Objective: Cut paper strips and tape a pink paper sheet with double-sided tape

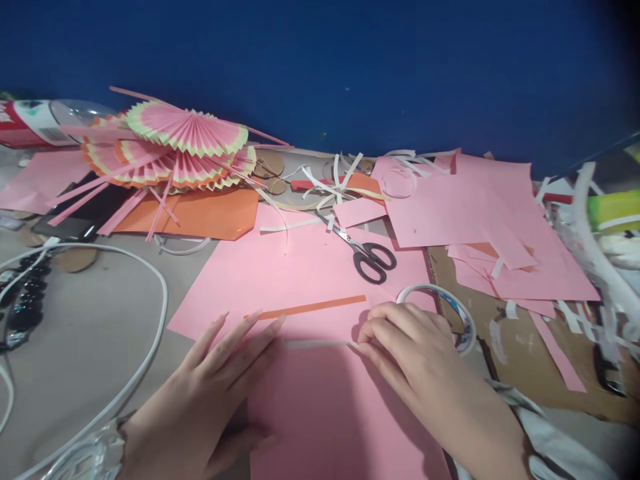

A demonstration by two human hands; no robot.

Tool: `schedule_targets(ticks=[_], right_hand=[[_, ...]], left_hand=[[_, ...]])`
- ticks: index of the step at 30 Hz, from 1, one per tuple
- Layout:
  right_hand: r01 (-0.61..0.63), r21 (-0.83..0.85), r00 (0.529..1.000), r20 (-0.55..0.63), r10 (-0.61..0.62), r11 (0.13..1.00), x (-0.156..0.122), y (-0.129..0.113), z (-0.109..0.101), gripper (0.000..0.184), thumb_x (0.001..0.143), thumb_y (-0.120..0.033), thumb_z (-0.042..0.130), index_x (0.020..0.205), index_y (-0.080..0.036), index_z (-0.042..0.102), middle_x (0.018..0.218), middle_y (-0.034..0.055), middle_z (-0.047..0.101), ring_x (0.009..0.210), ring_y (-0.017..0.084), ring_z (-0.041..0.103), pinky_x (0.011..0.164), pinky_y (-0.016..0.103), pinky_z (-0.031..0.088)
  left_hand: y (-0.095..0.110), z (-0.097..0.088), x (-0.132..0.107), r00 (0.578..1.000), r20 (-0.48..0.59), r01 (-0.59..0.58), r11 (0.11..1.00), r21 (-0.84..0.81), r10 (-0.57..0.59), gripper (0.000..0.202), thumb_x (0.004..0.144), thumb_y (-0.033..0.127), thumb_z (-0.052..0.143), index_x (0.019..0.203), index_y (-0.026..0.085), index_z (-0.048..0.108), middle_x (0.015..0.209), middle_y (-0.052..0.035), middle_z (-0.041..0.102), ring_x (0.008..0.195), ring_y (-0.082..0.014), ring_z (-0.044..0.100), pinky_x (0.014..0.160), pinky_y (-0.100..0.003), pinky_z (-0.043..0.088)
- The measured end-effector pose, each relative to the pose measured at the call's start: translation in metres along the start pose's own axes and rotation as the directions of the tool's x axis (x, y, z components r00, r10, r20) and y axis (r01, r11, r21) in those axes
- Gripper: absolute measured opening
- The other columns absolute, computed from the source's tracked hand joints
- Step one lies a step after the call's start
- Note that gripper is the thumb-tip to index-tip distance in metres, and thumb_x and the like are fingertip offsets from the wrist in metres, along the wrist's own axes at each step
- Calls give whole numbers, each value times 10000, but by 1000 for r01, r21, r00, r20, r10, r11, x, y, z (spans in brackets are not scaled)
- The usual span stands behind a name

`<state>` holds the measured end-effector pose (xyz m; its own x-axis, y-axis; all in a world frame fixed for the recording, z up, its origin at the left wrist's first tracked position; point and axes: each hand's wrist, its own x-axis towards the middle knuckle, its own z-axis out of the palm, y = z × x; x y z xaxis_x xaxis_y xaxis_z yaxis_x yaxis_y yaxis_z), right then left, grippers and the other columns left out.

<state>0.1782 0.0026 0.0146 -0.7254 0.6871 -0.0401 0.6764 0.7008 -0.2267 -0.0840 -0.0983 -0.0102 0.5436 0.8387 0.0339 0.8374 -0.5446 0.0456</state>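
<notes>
My left hand (pixel 220 373) lies flat with fingers stretched out on a pink paper sheet (pixel 310 413), its fingertips at the left end of a thin whitish tape strip (pixel 317 344). My right hand (pixel 410 347) is closed in a pinch at the strip's right end, pressing it onto the sheet. Just above the strip lies a narrow orange paper strip (pixel 315 307). A roll of white tape (pixel 445 313) sits right behind my right hand.
Black-handled scissors (pixel 367 257) lie behind the sheet. Folded pink paper fans (pixel 175 143) and an orange sheet (pixel 200 213) are at back left, loose pink sheets (pixel 475 213) and scraps at right. A white cable (pixel 150 333) loops at left. A blue wall (pixel 350 67) stands behind.
</notes>
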Motion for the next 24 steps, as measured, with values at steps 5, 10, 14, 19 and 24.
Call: schedule_targets(ticks=[5,10,14,19,24], right_hand=[[44,22,999,9,-44,999,-3,-2,-3,199,954,-173,355,811,-207,490,806,28,559,772,206,518,694,356,312],[1,198,999,36,-8,980,-2,-2,-1,147,916,-113,430,815,-217,456,768,-27,544,706,179,511,705,352,305],[-84,281,993,102,57,956,-4,-1,1,117,913,-153,492,823,-223,462,791,-35,556,739,177,509,739,353,332],[-238,363,968,165,189,901,-6,-2,1,88,896,-187,527,839,-226,473,803,-28,575,782,185,517,689,316,370],[-197,377,971,205,125,905,-1,-3,-4,120,896,-178,524,784,-216,499,792,-34,582,778,173,513,758,337,346]], left_hand=[[9,1,0,994,-52,89,995,-53,-92,653,828,569,504,1344,170,479,1478,-16,385,1373,-247,269,1177,-392,32],[29,0,1,969,-114,214,975,-53,-219,561,839,511,532,1323,227,501,1461,-10,407,1381,-203,261,1172,-440,27],[37,-3,1,992,-64,110,994,-27,-111,506,867,495,487,1331,293,487,1439,42,443,1419,-195,150,1167,-447,-24],[40,1,0,997,31,68,998,13,-68,535,870,469,471,1349,233,477,1466,-9,409,1436,-230,68,1162,-439,-37],[44,5,-3,998,58,30,999,42,-33,503,874,387,473,1361,265,454,1515,48,309,1437,-246,47,1157,-466,-42]])
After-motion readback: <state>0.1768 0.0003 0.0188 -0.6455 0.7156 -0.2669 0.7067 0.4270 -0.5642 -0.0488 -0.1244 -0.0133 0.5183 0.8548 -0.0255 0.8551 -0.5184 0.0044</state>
